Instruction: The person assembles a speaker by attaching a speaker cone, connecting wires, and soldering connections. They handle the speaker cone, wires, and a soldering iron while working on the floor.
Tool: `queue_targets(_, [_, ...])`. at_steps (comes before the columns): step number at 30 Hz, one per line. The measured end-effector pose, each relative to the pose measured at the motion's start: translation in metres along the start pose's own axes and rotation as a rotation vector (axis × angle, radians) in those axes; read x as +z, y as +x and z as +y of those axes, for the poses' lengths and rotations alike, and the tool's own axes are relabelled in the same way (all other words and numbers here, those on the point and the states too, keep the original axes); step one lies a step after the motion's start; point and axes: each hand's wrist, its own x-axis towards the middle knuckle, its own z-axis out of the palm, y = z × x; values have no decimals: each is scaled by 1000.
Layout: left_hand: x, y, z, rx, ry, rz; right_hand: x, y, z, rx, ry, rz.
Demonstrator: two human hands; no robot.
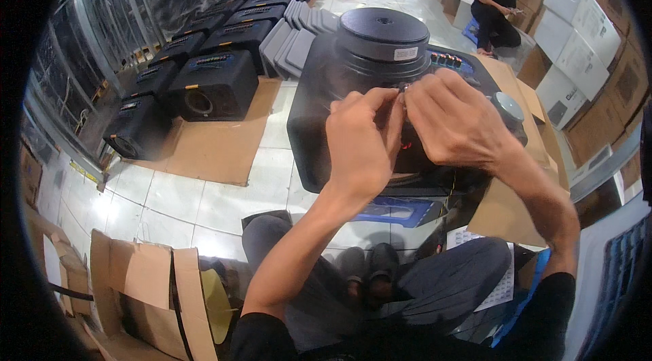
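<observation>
In front of me a black speaker cabinet (309, 116) lies on the floor. On top of it rests a large speaker driver (382, 27), its round magnet facing up and a white label on its side. My left hand (360, 140) and my right hand (458, 116) meet at the driver's near edge. Both are closed, fingertips pinched together on something small that I cannot make out. Red wire (406, 146) shows between the hands, below the fingers. A smaller round grey part (508, 110) is beside my right wrist, and a strip of coloured connectors (449, 60) lies beyond my right hand.
Rows of black speaker cabinets (210, 86) stand on cardboard (217, 150) at the left, with grey panels (288, 42) leaning beside them. An open cardboard box (139, 276) is near my left. Another person (499, 4) sits at the far right by stacked boxes (577, 28).
</observation>
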Motion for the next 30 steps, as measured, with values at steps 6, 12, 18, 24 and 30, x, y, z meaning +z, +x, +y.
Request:
queue_targets(6, [0,-5,0,35,78,11,3,23,38,-200,161,-118])
queue_targets(12, [5,-7,2,35,151,77,11,37,51,551,699,-329])
queue_targets(18, [4,-8,0,73,133,85,11,37,51,1112,930,-512])
queue_targets(24, [4,-8,1,41,125,60,12,38,45,1232,941,-477])
queue_targets(30, [3,-6,2,26,101,67,-11,24,48,951,790,-325])
